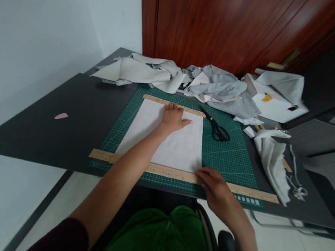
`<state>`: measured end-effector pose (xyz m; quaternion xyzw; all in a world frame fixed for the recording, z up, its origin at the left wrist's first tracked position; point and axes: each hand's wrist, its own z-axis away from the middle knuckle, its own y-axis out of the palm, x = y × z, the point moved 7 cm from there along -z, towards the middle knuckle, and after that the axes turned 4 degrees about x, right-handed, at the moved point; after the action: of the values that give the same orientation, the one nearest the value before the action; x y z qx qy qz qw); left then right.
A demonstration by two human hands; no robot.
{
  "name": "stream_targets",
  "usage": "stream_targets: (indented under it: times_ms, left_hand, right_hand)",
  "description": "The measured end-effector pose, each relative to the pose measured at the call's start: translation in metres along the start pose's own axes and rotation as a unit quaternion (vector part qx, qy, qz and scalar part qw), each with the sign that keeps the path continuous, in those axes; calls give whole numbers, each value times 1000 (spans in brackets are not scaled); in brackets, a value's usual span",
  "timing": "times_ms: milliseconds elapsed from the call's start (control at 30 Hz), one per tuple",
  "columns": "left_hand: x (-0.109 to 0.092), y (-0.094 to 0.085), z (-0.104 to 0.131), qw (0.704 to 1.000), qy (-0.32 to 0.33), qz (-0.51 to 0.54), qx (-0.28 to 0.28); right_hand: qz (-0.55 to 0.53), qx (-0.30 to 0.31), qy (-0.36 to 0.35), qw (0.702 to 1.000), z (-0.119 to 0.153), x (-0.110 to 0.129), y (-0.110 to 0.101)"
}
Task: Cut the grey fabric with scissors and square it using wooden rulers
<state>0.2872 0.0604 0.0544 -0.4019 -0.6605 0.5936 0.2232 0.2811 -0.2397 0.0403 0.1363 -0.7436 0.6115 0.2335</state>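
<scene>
A white cloth piece (180, 143) lies flat on a green cutting mat (227, 158). Along its far edge runs a short wooden ruler (155, 99), and a longer wooden ruler (248, 191) crosses its near edge. My left hand (173, 118) rests flat on the cloth, thumb spread, fingertips at the short ruler. At the cloth's near right corner, my right hand (213, 185) has its fingers closed on the long ruler's edge; whether they also pinch the cloth I cannot tell. Black scissors (216, 128) lie right of the cloth, blades pointing away.
Crumpled grey and off-white fabric (150, 71) is heaped along the dark table's (93, 124) back edge. A white box (269, 102) stands at the back right, fabric draped over it. More cloth (271, 159) lies at the right. A small pink flat piece (61, 116) sits at the left.
</scene>
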Motion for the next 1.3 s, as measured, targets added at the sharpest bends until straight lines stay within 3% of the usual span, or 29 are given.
stream_targets:
  times_ms: [567,933,1133,1300]
  left_hand:
    - [0,1,1,1000,-2,17,-4]
    - [0,3,3,1000,4,28,-3]
    - [-1,3,9,999,5,-1,-37]
    - [-1,6,12,999,6,-18,-38]
  right_hand:
    - [50,-24,-15,998,9,-8,5]
    - [24,-38,-25,999,15,-20,10]
    - [19,-72,-62,995,26,-44,24]
    - [19,-74,-113,991,23,-47,18]
